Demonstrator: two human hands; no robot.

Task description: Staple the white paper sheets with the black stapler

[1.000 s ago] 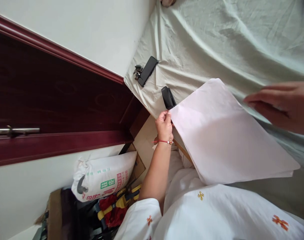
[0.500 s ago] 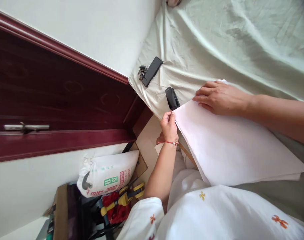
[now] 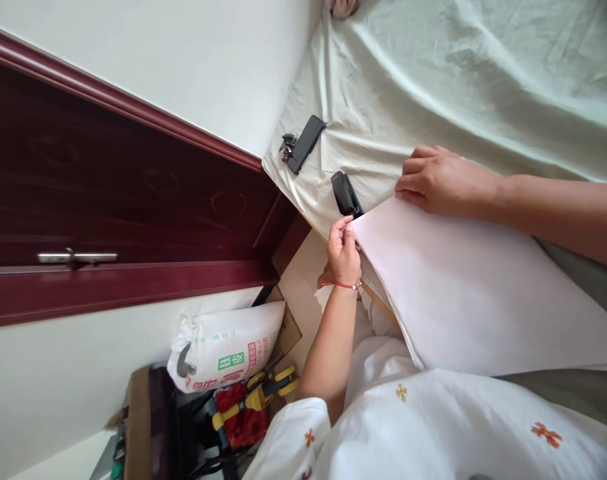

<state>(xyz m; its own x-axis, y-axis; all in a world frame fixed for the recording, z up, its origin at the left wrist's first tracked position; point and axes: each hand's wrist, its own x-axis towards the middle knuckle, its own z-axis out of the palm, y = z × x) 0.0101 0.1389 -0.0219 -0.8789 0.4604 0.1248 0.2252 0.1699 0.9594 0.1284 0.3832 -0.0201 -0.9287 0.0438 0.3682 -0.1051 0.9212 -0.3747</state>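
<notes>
Large white paper sheets [image 3: 463, 287] lie stacked at the edge of the cloth-covered surface, reaching over toward my lap. My left hand [image 3: 344, 252], with a red string bracelet at the wrist, pinches the stack's left corner between thumb and fingers. At the far edge of the paper, my right hand [image 3: 446, 179] has its fingers bent together over the rim; its thumb is hidden. Just beyond the pinched corner sits a black stapler [image 3: 346, 195], close to my left fingertips.
A black phone [image 3: 307, 143] and a bunch of keys [image 3: 287, 147] rest on the pale green cloth [image 3: 408, 87]. To the left stands a dark red door [image 3: 108, 187]. Below it are a printed white sack [image 3: 233, 347] and a yellow-wheeled toy [image 3: 256, 397].
My right hand has slid from lying on the paper to its far edge, with the fingers more bent. My left hand keeps its pinch at the corner. The view has shifted slightly.
</notes>
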